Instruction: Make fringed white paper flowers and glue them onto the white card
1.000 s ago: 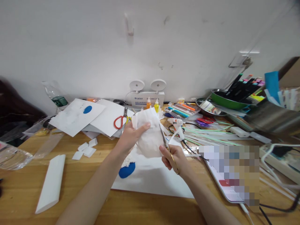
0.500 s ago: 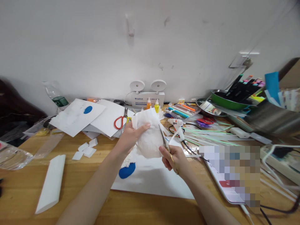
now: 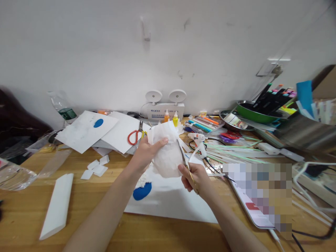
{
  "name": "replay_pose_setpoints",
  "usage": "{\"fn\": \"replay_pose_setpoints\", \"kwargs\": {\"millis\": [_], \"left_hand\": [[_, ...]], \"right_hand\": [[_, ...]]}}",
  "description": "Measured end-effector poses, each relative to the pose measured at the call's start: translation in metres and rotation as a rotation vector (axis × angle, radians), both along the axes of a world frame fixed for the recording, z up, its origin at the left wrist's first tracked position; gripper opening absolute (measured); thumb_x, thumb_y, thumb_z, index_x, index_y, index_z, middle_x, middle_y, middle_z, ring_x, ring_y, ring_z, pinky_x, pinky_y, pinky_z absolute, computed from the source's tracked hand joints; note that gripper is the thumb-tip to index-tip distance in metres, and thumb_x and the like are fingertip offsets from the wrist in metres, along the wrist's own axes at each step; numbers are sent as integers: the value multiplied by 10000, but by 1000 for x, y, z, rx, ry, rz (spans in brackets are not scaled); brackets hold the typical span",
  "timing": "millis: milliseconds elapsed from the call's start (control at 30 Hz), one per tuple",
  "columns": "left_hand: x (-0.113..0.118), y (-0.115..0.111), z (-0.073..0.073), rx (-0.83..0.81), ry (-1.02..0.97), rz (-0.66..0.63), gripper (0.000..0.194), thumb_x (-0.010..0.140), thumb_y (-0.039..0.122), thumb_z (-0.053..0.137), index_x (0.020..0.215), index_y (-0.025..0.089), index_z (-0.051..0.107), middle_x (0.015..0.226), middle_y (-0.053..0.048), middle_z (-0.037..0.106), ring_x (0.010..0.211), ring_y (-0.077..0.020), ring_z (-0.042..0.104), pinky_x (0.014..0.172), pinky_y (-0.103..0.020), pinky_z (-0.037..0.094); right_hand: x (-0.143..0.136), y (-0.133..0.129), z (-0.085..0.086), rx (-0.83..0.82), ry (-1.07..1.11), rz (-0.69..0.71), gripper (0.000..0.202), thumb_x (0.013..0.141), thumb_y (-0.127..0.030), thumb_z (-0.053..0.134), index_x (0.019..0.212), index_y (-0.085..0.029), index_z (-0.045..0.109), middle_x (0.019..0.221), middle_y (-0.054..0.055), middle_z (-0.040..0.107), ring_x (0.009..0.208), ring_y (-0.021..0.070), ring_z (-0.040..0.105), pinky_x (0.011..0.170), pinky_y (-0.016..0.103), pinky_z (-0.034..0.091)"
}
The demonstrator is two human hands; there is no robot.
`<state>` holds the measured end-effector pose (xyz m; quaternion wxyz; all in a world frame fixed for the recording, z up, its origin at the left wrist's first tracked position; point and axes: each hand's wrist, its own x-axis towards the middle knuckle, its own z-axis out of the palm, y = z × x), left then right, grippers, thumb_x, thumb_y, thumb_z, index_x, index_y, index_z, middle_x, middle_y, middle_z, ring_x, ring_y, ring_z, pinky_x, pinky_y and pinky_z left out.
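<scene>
My left hand (image 3: pixel 148 152) grips a thin white sheet (image 3: pixel 166 154) by its left side, thumb on top. My right hand (image 3: pixel 193 178) is closed round the handles of gold scissors (image 3: pixel 183 154), whose blades lie at the sheet's right edge. Below the held sheet, a larger white paper (image 3: pixel 173 203) lies on the table, with a blue patch (image 3: pixel 142 191) and white crumbly material (image 3: pixel 144 177) at its left. A strip of white curls beside the scissors.
Red-handled scissors (image 3: pixel 133 137) and white sheets (image 3: pixel 86 131) lie behind my left hand. A glue gun (image 3: pixel 200 143), a phone (image 3: pixel 252 203) and cables are at right. A folded white piece (image 3: pixel 57 206) and small white squares (image 3: pixel 97 168) lie at left.
The scissor blades have closed slightly at the sheet's edge. Both hands have stayed almost in place.
</scene>
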<state>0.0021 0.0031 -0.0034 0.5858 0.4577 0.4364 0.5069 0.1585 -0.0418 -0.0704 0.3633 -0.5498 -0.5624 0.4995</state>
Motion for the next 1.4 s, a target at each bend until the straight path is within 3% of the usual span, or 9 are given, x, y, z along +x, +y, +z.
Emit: {"fn": "replay_pose_setpoints", "kwargs": {"millis": [167,367,600,933,1400], "left_hand": [[1,1,-2,-14,-2,5,385,609,320,711,945,158,613,889,-63,675,809,-204,622,704,-306,499],[1,-1,-4,-26,-20,-70,346,615,305,712,912,159,612,832,-45,671,744,-165,617,667,-276,504],[3,-1,-9,-76,30,-95,342,604,326,718,880,155,611,863,-60,668,737,-177,619,640,-285,506],[7,-4,-10,-25,72,-157,330,611,318,711,885,160,616,862,-63,668,739,-178,618,663,-302,503],[9,-4,-13,-47,134,-143,333,611,333,705,886,164,625,824,-51,669,739,-176,621,658,-287,502]], "right_hand": [[0,-2,-1,-4,48,10,542,708,-684,402,477,-195,376,332,-34,421,260,54,337,291,188,225],[2,-3,2,131,87,70,546,737,-658,387,457,-190,375,332,-31,405,311,61,365,349,193,281],[2,-1,-2,65,107,-9,507,670,-675,468,535,-196,367,387,-59,393,304,61,366,324,187,302],[3,0,-1,87,43,-28,493,690,-659,464,556,-190,387,400,-56,391,328,59,349,325,180,305],[3,2,-7,77,78,-80,479,692,-638,486,553,-189,393,406,-64,360,348,73,380,330,180,304]]}}
